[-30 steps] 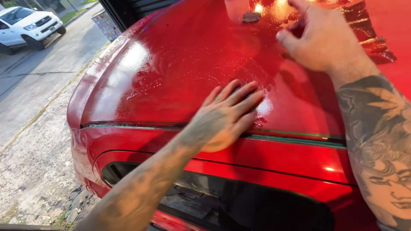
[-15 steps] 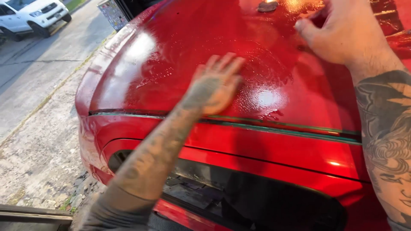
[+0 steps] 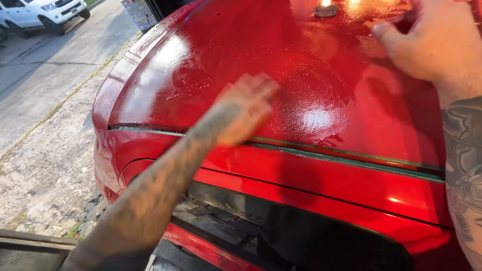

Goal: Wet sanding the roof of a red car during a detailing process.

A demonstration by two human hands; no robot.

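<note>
Left hand [image 3: 246,108] flat on the wet red car hood [image 3: 201,60], blurred, fingers stretched out and together, gripping nothing, palm down just above the front seam. Right hand [image 3: 427,42] resting farther up the same panel, fingers loosely spread and bent, also empty as far as visible. Sheen and swirled streaks across the middle of the hood, so that stretch judged already rubbed over; the left curve toward the edge and the bumper [image 3: 321,185] below looking less worked, likely left to do. Small dark pad [image 3: 326,11] lying near the top. White car [image 3: 40,12] parked well apart on the street.
</note>
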